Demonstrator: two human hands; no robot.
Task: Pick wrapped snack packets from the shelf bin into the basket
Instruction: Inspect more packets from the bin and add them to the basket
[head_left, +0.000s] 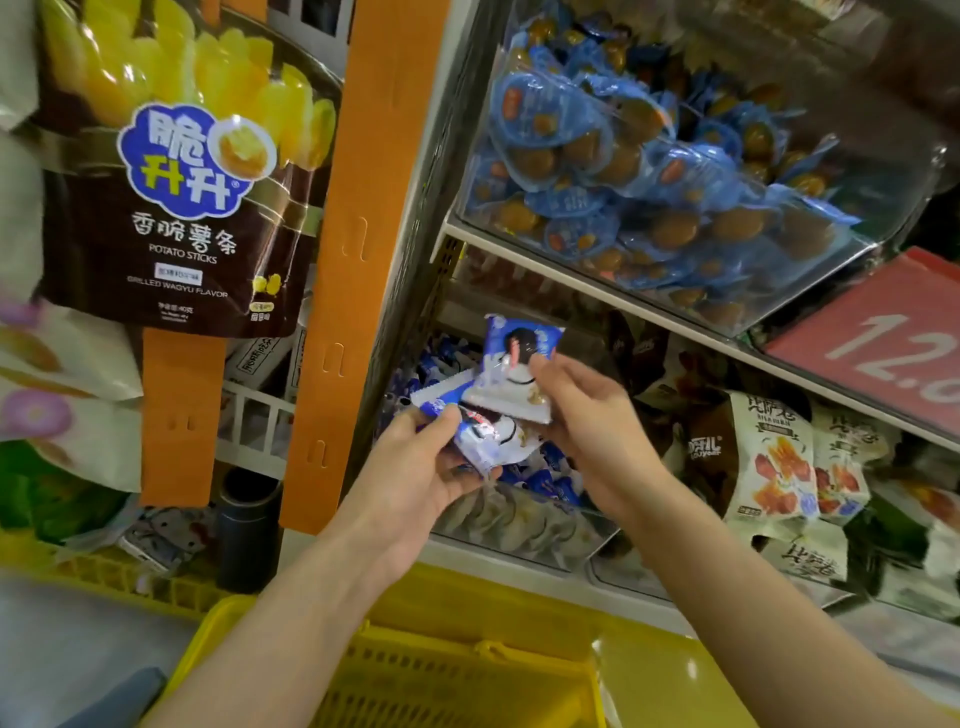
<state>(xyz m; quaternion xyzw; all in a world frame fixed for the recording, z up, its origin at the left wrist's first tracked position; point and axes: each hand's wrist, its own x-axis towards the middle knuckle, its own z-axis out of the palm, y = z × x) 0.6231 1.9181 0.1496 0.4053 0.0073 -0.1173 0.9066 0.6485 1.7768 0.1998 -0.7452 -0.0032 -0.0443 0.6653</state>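
Shop shelving packed with snacks. Both forearms raised from 6 o'clock toward frame centre. Left hand (415, 467) palm-up, fingers curled round blue-and-white snack packets (485, 436). Right hand (587, 415) at its 2 o'clock, thumb and fingers pinching a single packet (511, 374) upright. Shelf bin (524, 530) of like packets just behind the hands. Yellow basket (452, 686) at 6 o'clock. Potato sticks bag (182, 182) hanging at 10 o'clock.

Left hand (426, 467), right hand (587, 415) hold snack packets (511, 379) at the shelf bin (519, 527).
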